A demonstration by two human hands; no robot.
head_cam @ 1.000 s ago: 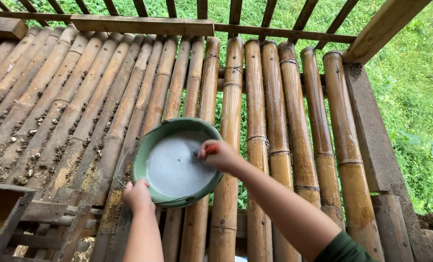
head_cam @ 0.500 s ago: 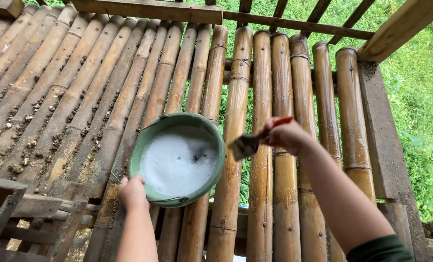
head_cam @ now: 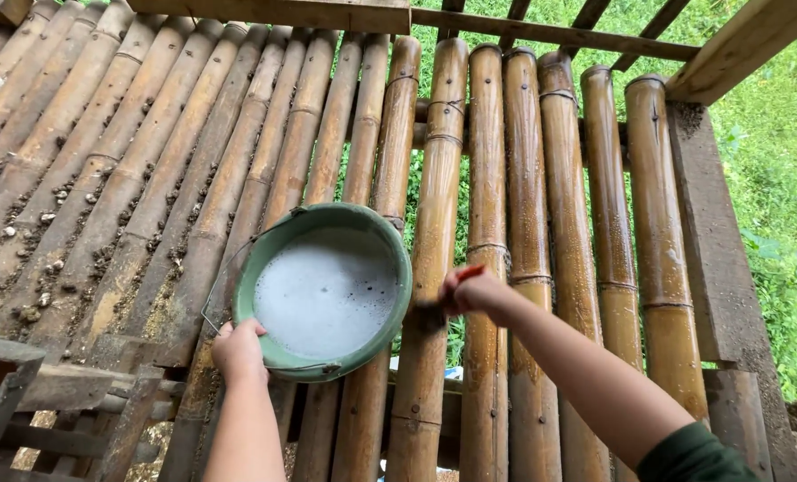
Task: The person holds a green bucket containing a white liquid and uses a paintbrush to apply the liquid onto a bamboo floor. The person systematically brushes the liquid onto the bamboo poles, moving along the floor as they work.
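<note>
Green plastic, round and foamy: the bucket (head_cam: 325,290) sits in the middle of the bamboo floor (head_cam: 193,178), filled with pale, frothy liquid speckled with a few dark bits. We see the left hand (head_cam: 238,350) closed on the bucket's near rim, fingers curled over the edge, and a thin wire handle (head_cam: 215,299) hangs down the bucket's left side. Just right of the bucket, the right hand (head_cam: 475,292) is clenched around a brush with an orange handle (head_cam: 470,271); its bristles are hidden against the pole there, so we cannot tell their shape. That hand hovers beside the bucket's right rim, over a glossy wet bamboo pole (head_cam: 434,223). Left of the bucket, the poles are dull and strewn with dirt crumbs (head_cam: 41,259). Beyond the bucket a wooden beam (head_cam: 282,13) crosses the floor. Below and left of the bucket stands a wooden frame (head_cam: 50,393). Far right of the bucket, green grass (head_cam: 782,178) shows.
</note>
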